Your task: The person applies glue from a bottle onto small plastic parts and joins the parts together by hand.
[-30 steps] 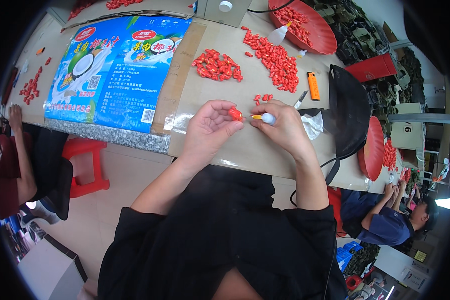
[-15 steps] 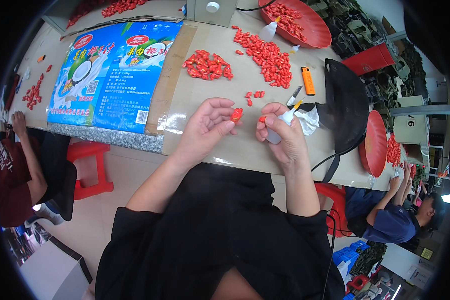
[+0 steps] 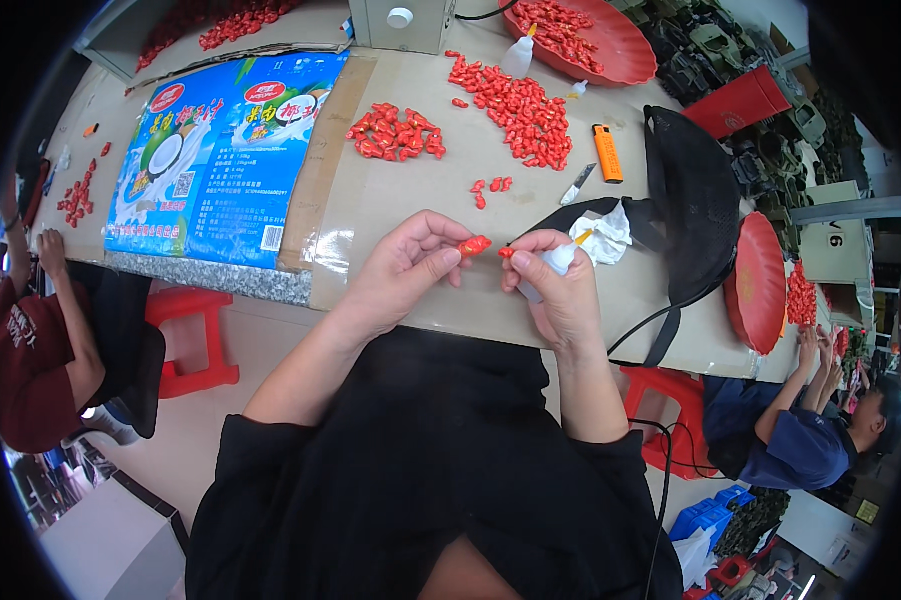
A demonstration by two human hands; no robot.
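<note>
Two small things are in hand here, both held just above the surface (image 3: 390,215) near its front edge. The left hand (image 3: 400,270) pinches a small red piece (image 3: 474,245) between thumb and forefinger, the fingers closed on its near end so that the far end pokes out toward the other hand. The right hand (image 3: 560,295) is wrapped shut around a small white squeeze bottle (image 3: 552,262), its orange nozzle pointing up and away; a second tiny red bit (image 3: 507,252) sits at the tips of that hand's thumb and forefinger, just beside the red piece.

The red piece looks light, hard and smooth, likely moulded plastic, so it should stay stiff under a pinch but could slip or flick away; a grip across its thicker middle seems safest. The bottle looks soft-walled, so a firm squeeze would likely push out its contents.

Beyond the red piece lie a few loose red pieces (image 3: 490,187), then two larger heaps (image 3: 395,133) (image 3: 515,100). To its right are a crumpled white tissue (image 3: 605,235), an orange lighter (image 3: 607,153) and a black bag (image 3: 695,200).
</note>
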